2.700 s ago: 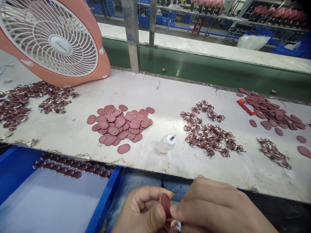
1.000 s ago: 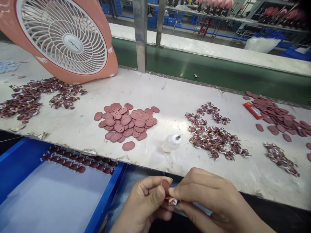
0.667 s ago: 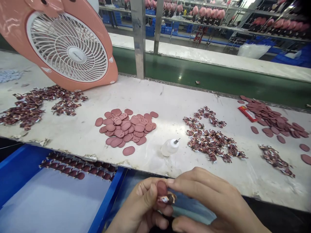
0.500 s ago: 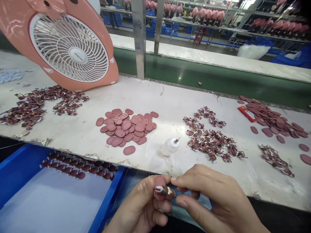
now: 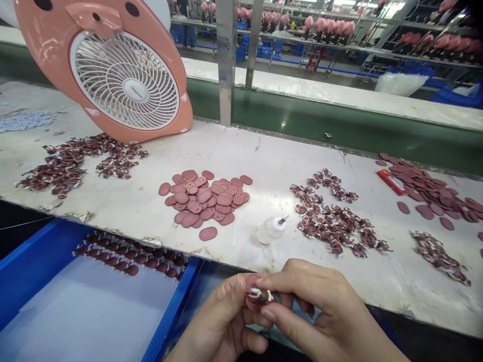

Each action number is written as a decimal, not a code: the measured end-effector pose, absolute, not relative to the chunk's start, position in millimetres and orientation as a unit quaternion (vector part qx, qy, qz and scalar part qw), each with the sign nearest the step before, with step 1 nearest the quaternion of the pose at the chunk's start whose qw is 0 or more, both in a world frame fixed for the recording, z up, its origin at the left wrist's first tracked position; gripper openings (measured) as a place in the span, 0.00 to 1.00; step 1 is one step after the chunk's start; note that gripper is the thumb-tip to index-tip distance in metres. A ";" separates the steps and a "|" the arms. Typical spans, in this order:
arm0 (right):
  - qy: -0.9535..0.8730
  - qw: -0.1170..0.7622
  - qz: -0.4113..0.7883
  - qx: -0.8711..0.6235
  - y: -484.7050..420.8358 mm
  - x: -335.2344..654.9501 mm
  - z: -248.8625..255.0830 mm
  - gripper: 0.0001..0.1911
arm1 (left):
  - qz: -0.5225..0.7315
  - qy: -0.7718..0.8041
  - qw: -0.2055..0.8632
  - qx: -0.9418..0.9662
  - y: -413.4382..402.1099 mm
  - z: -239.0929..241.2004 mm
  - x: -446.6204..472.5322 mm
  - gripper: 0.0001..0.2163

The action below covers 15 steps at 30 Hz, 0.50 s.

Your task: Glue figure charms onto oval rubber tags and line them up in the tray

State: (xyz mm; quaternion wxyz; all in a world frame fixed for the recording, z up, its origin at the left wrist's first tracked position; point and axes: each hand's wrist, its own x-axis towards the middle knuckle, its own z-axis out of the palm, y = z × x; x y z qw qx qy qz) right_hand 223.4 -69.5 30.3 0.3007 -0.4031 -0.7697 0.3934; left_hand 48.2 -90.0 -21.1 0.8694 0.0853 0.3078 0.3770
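Below the table's front edge my left hand (image 5: 222, 322) pinches a reddish-pink oval piece (image 5: 252, 301). A small dark figure part (image 5: 261, 296) lies across that oval, and my right hand (image 5: 317, 311) presses it there with fingertip and thumb. Both hands are closed around this little assembly. On the white table (image 5: 264, 156) lie a pile of the same oval pieces (image 5: 206, 198), a small white glue bottle (image 5: 270, 230) on its side, and a heap of dark figure parts (image 5: 332, 218).
A pink fan (image 5: 113, 70) stands at the back left. More dark parts (image 5: 71, 163) lie left, more ovals (image 5: 430, 191) and a red box (image 5: 392, 182) right. A blue tray (image 5: 94, 301) holds a row of finished pieces (image 5: 128, 256). A green conveyor (image 5: 339, 120) runs behind.
The oval with the figure part has been turned to face up, and my right fingers now press the part onto it. The camera has shifted slightly; the table items have not moved.
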 end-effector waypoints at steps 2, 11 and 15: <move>-0.771 0.308 0.384 -0.404 -68.8 222.1 28.1 0.11 | 0.369 0.302 0.874 0.096 -87.3 -20.9 45.3 0.18; -0.780 0.387 0.293 -0.395 -65.9 215.3 19.5 0.14 | 0.400 0.335 0.853 0.015 -81.6 -21.8 40.3 0.16; -0.714 0.444 0.337 -0.423 -67.4 219.4 20.5 0.11 | 0.395 0.274 0.876 -0.024 -82.8 -20.3 34.6 0.22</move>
